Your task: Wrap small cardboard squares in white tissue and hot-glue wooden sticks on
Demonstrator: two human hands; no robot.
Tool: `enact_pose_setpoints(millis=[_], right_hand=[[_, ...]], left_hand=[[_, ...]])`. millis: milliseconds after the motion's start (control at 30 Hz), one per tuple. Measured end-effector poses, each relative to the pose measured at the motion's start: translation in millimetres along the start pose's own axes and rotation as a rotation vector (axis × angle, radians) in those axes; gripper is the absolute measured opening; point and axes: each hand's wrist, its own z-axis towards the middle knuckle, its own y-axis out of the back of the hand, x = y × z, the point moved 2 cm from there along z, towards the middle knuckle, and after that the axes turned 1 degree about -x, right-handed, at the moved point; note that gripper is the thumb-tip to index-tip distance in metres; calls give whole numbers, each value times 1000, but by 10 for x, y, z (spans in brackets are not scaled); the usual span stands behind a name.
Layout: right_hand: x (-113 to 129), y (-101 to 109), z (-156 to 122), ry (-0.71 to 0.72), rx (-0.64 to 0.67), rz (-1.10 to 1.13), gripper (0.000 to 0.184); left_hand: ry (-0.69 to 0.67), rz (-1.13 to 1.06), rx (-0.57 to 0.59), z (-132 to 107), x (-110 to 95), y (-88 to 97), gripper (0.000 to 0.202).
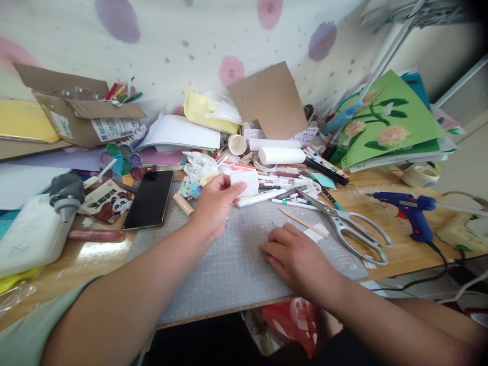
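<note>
My left hand [217, 203] is raised over the grey cutting mat [229, 264], its thumb and fingers pinching a small white square piece with a dimpled texture [244, 182]. My right hand [292, 249] rests on the mat, fingers loosely bent and slightly apart, with nothing visible in it. Just beyond it lie a thin wooden stick [303, 222] and a scrap of white paper [316, 233]. To its right, large metal scissors [348, 223] point away to the upper left. Behind the white piece is a heap of white pens [263, 197].
A black phone [148, 199] lies left of my left hand. At the right is a blue glue gun [409, 208] with a cord. Behind stand a cardboard box [76, 112], white rolls [282, 155], a brown cardboard sheet [270, 101] and a green flower card [392, 117].
</note>
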Motion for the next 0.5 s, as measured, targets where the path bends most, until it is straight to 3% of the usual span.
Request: enact_pose_setpoints(millis=[500], right_hand=[[-52, 0, 87, 112, -49, 22, 26]], left_hand=[[-13, -9, 6, 1, -3, 9, 18]])
